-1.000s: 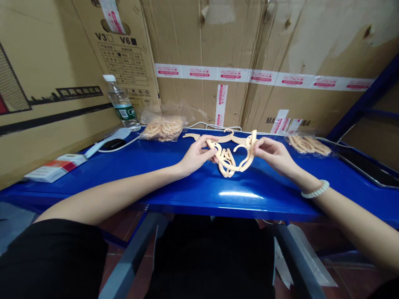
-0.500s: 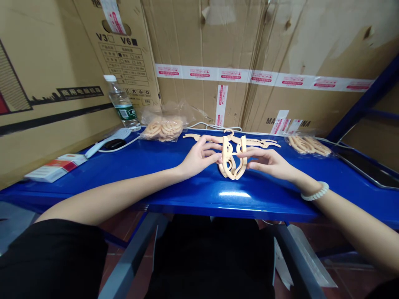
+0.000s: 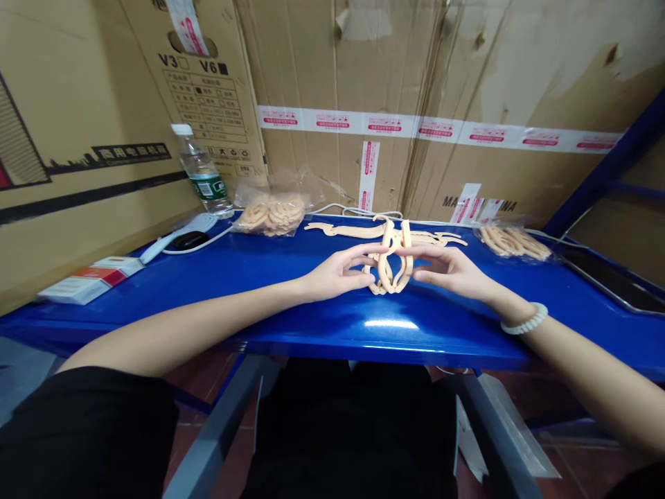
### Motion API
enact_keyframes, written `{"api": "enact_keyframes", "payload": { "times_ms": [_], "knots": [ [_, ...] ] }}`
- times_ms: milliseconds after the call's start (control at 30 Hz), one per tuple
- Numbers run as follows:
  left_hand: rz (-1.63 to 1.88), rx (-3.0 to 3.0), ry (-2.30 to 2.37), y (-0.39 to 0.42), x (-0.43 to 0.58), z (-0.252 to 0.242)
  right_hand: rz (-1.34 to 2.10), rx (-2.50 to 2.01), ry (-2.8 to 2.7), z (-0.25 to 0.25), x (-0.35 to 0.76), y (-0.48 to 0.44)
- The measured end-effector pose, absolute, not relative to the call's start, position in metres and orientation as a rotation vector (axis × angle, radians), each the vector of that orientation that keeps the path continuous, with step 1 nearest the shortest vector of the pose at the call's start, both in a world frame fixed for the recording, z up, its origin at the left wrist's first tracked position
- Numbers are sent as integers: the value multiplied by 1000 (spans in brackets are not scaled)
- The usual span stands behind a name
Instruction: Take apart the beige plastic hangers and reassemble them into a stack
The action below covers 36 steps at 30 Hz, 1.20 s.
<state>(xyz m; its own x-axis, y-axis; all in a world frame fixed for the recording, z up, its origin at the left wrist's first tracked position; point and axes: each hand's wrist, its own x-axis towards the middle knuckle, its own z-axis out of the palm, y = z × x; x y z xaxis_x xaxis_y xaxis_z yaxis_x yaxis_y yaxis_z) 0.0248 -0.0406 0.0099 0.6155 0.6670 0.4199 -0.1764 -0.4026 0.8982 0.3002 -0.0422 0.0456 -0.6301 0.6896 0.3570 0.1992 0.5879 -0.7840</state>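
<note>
Head view shows the tall cardboard (image 3: 332,76), which closes the back and the left side of the blue table (image 3: 291,322). Between the two hands and the table's front edge runs a strip of blue surface; wider blue areas lie to the left and to the right of the hands, while behind them the room is short. Along the back edge, the bottle (image 3: 205,173) stands against the cardboard, with a bagged pile of hangers (image 3: 273,213) to its right. At the right, another bagged bundle (image 3: 514,241) lies near a dark flat device (image 3: 618,281). An opened hanger (image 3: 358,231) lies behind the hands, well apart from the front edge.

The folded hanger (image 3: 404,274) is upright between the hands, in front of a second folded piece (image 3: 373,283), which it partly covers. The left hand (image 3: 343,272) is half open, its forefinger touching the hanger's left side; the right hand (image 3: 447,269) is also half open, with fingertips on the right side. Whether the thumbs touch it, I cannot tell.

One second ago, this hanger was spread wide between the hands. Now its two arms stand close together, and the left hand has come nearer to the right.
</note>
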Motion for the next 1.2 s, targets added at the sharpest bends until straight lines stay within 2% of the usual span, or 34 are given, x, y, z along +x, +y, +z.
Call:
{"api": "enact_keyframes", "payload": {
  "times_ms": [267, 667, 867, 1000, 1200],
  "knots": [
    [967, 1664, 356, -32, 24, 7, 903, -666, -2131, 48, 301, -41],
    [878, 1832, 317, -32, 23, 3, 1160, -656, -2196, 46, 304, -43],
    [1009, 2104, 424, -30, 21, 4, 1219, -765, -2152, 49, 305, -43],
    [1148, 2422, 511, -28, 17, 6, 1045, -973, -2149, 44, 314, -32],
    [1013, 2719, 438, -28, 16, 6, 390, -1080, -2557, 40, 321, -25]
  ]
}}
